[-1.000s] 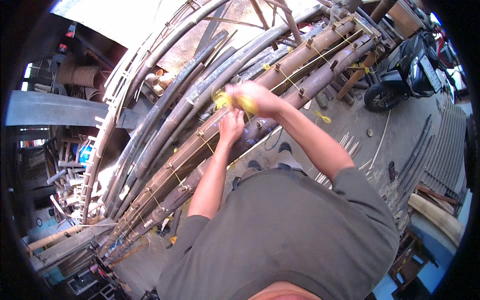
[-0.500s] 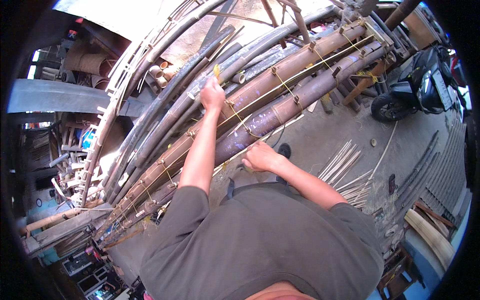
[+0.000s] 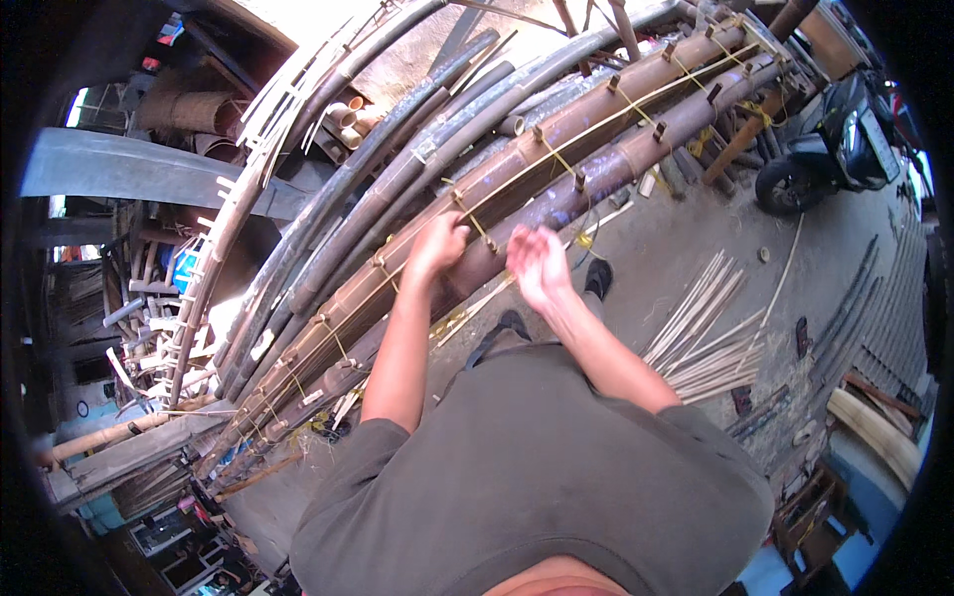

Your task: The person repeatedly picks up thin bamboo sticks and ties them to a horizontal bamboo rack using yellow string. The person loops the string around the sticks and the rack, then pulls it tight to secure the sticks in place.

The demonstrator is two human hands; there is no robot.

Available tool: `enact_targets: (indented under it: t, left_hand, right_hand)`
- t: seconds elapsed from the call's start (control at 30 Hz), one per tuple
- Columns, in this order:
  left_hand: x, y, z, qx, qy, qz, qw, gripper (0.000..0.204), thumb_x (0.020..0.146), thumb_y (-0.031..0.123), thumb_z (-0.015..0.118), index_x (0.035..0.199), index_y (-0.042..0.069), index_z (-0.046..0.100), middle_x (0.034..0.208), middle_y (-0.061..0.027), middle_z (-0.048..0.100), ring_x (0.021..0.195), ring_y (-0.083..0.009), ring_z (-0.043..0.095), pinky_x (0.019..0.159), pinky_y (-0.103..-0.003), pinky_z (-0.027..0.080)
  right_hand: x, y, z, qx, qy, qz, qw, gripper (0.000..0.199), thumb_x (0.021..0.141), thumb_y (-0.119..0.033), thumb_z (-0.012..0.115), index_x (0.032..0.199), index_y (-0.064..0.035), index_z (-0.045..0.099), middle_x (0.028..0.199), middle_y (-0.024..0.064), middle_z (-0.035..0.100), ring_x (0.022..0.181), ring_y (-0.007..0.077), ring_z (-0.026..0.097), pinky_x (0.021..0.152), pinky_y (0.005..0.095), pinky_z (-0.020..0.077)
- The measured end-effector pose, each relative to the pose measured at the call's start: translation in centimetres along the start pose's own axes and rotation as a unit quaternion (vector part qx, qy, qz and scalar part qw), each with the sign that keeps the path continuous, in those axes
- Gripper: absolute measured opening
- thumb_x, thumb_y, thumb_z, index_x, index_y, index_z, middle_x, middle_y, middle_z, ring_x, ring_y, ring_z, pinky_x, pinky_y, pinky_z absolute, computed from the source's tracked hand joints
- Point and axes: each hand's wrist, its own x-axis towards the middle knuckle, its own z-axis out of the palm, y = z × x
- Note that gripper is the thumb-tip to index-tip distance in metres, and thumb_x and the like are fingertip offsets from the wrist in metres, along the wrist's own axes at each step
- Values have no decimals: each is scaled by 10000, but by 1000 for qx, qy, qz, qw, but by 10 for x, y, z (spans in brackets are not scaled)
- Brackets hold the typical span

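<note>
Two thick bamboo poles run diagonally in front of me: an upper brown bamboo pole (image 3: 502, 169) and a lower bamboo pole (image 3: 621, 159) with purplish blotches. Short wooden pegs (image 3: 579, 181) stick out of both, and yellow cord (image 3: 557, 156) stretches between the pegs. My left hand (image 3: 440, 243) is closed over the poles, close to a cord-wrapped peg; what its fingers hold is hidden. Just right of it, my right hand (image 3: 538, 266) is raised at the lower pole's near edge, palm showing and fingers loosely apart. Loose yellow cord (image 3: 585, 239) hangs beyond it.
Dark bamboo poles (image 3: 397, 189) lie stacked behind the work. Thin split strips (image 3: 706, 323) are spread over the floor at right, near a parked motorbike (image 3: 835, 149). A curved frame with pale slats (image 3: 204, 268) stands at left. My shoes (image 3: 598, 278) are below the poles.
My left hand has come down toward me from above the upper pole. My right hand has moved up and turned, from a closed fist to a loosely opened palm.
</note>
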Motion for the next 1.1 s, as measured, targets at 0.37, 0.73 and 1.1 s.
enact_targets:
  t: [0.37, 0.73, 1.1]
  left_hand:
    - [-1, 1, 21, -71, 165, 6, 984, 268, 939, 325, 527, 1095, 148, 654, 1067, -194, 651, 1006, -410, 605, 828, -511, 459]
    - [-4, 7, 9, -87, 118, -99, 984, 317, 944, 358, 523, 1010, 104, 701, 875, -130, 708, 829, -282, 682, 758, -402, 511]
    - [115, -53, 3, -55, 245, -58, 966, 339, 926, 349, 503, 1009, 60, 661, 941, -242, 658, 931, -418, 630, 816, -496, 479]
  right_hand:
    - [114, -11, 147, -921, -140, -216, 292, 593, 958, -579, 380, 1030, -97, 718, 969, 191, 683, 971, 332, 639, 853, 458, 474]
    - [-1, 8, -1, -829, -385, -226, 337, 416, 900, -353, 542, 631, -49, 634, 616, 220, 601, 645, 408, 629, 639, 509, 492]
    - [-46, 68, 41, -836, -401, -198, 317, 353, 910, -351, 532, 944, -36, 688, 937, 217, 679, 948, 344, 644, 892, 488, 455]
